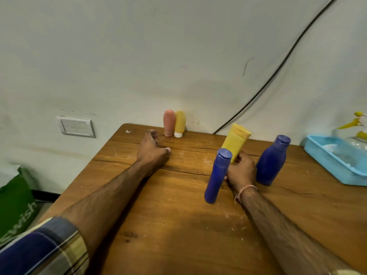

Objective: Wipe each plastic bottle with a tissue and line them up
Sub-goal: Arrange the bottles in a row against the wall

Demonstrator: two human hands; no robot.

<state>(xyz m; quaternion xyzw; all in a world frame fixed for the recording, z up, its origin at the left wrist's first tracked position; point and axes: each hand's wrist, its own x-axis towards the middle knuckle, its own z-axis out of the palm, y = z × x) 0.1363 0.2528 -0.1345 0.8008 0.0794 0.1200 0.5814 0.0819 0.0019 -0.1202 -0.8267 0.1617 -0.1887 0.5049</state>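
Observation:
A pink bottle (169, 122) and a small yellow bottle (180, 123) stand side by side on their caps against the wall at the far edge of the wooden table (178, 225). My left hand (154, 150) rests on the table just in front of them, fingers relaxed, holding nothing. My right hand (241, 171) grips the lower end of a yellow tube (236, 140), which tilts up and away. A slim blue bottle (218, 175) stands to the left of that hand and a wider blue bottle (272, 160) to its right. No tissue is visible.
A light blue tray (335, 161) with white material in it sits at the table's right edge, with a spray bottle (359, 126) behind it. A black cable (278, 68) runs down the wall. A wall switch plate (76, 127) and a green bag (15, 203) are at the left.

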